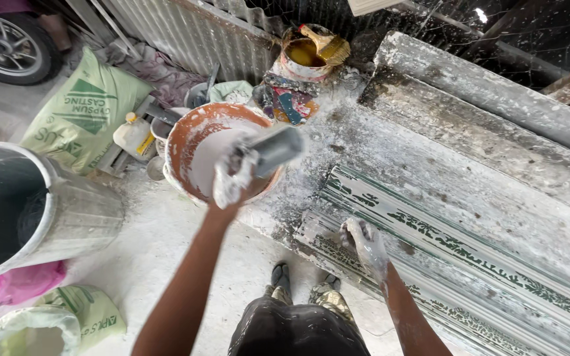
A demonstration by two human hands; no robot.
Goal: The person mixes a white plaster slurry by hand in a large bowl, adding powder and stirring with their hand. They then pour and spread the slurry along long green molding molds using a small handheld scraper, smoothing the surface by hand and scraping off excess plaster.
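Nearest, person's feet: two dark shoes (301, 280) on the dusty white floor (166, 244), just below the orange bucket.
Right hand: right hand (366, 245), coated in white plaster, lies flat on the near edge of the green-patterned moulding (430, 231), to the right of and nearer than the orange bucket; fingers stretched out and close together, clamped on nothing.
Left hand: left hand (235, 173), also caked white, is raised over the orange bucket (196, 135); fingers wrapped tight around a grey flat tool (275, 150), likely a trowel or scraper, blurred.
Bucket contents: pale wet plaster fills the left part of the orange bucket.
Left of the bucket: a large metal drum (67, 211), a green sack (84, 112) and a small white jug (133, 134).
Beyond the bucket: a paint-smeared tin (301, 59) with a brush (328, 43) laid across it, then a corrugated metal wall (192, 29).
Risk: plaster may drip off the tool between bucket and moulding, since the tool hangs near the rim.
Risk: the slick coating could let the tool slip in the grip.
Risk: leaning on the moulding's thin edge might chip it.
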